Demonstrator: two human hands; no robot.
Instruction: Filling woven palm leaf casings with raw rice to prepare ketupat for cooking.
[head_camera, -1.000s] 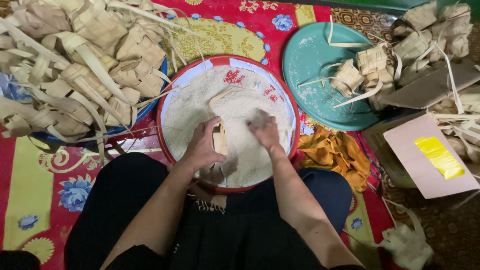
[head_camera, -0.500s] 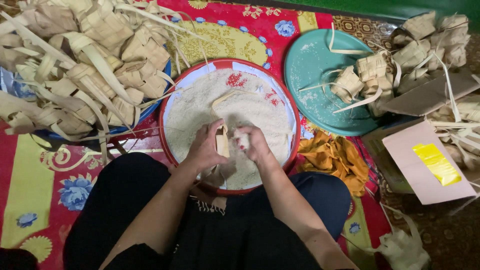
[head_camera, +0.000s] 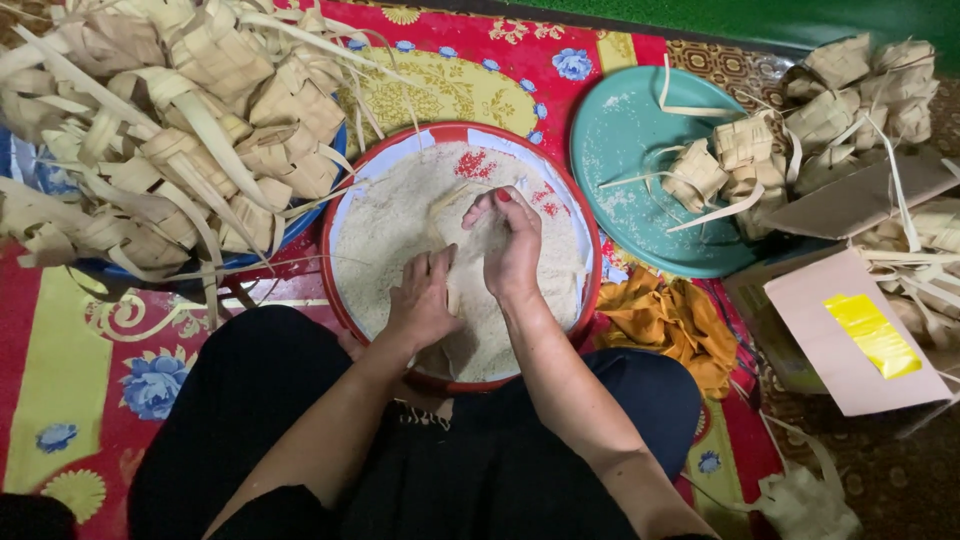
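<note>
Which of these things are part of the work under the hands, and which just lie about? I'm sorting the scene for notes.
In use:
left hand and right hand, holding a woven leaf pouch
basin of rice
heap of woven pouches
teal plate with pouches

Lying about:
orange cloth
cardboard box

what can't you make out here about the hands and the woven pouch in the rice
Head view only:
- Woven leaf pouch: mostly hidden between left hand and right hand; how full it is cannot be told.
- Right hand's palm: turned away, so any rice in it is hidden.
- Rice bowl: near rim covered by forearms.
- Pile of pouches: cut off by left edge.
</note>
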